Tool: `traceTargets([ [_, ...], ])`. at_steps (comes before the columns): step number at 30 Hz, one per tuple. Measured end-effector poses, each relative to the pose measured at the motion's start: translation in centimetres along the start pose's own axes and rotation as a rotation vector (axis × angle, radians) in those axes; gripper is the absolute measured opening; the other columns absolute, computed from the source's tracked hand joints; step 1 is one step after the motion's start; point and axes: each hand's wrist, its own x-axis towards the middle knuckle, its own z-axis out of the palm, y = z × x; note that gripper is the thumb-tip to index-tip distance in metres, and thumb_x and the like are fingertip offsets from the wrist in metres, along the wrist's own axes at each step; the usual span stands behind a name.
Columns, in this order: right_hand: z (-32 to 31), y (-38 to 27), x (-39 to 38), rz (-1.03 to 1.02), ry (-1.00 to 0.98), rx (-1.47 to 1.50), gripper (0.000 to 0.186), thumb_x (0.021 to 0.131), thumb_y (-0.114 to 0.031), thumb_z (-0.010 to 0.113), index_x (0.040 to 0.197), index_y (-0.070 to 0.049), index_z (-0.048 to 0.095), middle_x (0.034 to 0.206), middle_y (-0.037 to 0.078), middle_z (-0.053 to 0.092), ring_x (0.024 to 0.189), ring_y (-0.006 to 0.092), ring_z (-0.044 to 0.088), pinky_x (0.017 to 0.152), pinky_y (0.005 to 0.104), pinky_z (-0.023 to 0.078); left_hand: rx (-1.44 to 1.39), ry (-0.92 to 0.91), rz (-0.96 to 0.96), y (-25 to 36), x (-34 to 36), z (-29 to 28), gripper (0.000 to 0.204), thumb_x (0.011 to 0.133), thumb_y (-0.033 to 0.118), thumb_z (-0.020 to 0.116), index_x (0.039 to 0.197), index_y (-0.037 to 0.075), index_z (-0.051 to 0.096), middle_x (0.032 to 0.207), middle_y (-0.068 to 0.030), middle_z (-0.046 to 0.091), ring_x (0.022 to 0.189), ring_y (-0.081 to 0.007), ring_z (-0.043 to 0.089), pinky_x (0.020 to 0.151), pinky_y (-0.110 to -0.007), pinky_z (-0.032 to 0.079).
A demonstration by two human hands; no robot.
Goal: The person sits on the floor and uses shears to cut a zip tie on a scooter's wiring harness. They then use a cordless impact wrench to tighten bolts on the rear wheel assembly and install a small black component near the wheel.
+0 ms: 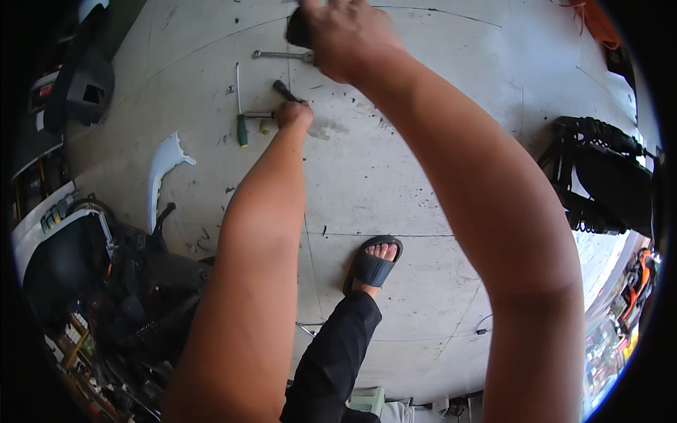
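Left hand [295, 114] low at pale grey floor [416, 190], fingers curled, mostly hidden; cannot tell grasp. Black cylindrical handle [284, 90] and silver metal rod [259, 115] just beside it. Right hand [356, 35] higher, fingers grasping black blocky object [299, 29], partly hidden. Green-handled screwdriver [242, 132], silver steel wrench [282, 55] on floor nearby.

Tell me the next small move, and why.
I'd probably slide the green-handled screwdriver farther left: it lies close beside the left hand, and a metal shaft spans most of the gap between them. With the right hand farther forward at a dark object, more room there might help.
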Motion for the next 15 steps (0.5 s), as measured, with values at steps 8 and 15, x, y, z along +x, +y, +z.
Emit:
traceTargets([
  [8, -7.2, 3.2, -24.4, 0.367, 0.208, 0.645, 0.071, 0.064, 0.006, 0.071, 0.128, 0.003, 0.041, 0.101, 0.01, 0.06, 0.1, 0.0259, 0.057, 0.092, 0.0369, 0.044, -1.029, -0.541, -0.051, -7.5, -22.4, 5.8, 0.027, 0.093, 0.03, 0.049, 0.076, 0.009, 0.053, 0.058, -0.0043, 0.048, 0.046, -0.0164, 0.045, 0.042, -0.035, 0.035],
  [15, -21.7, -5.0, -54.1, 0.678, 0.095, 1.217, 0.084, 0.06, -0.006, 0.07, 0.137, -0.005, 0.034, 0.102, 0.01, 0.053, 0.078, 0.0175, 0.055, 0.066, 0.0269, 0.048, -1.777, -1.568, -0.147, -15.0, -48.4, 5.1, 0.048, 0.087, 0.048, 0.051, 0.106, 0.005, 0.06, 0.088, -0.0083, 0.062, 0.076, -0.0203, 0.063, 0.07, -0.037, 0.051],
])
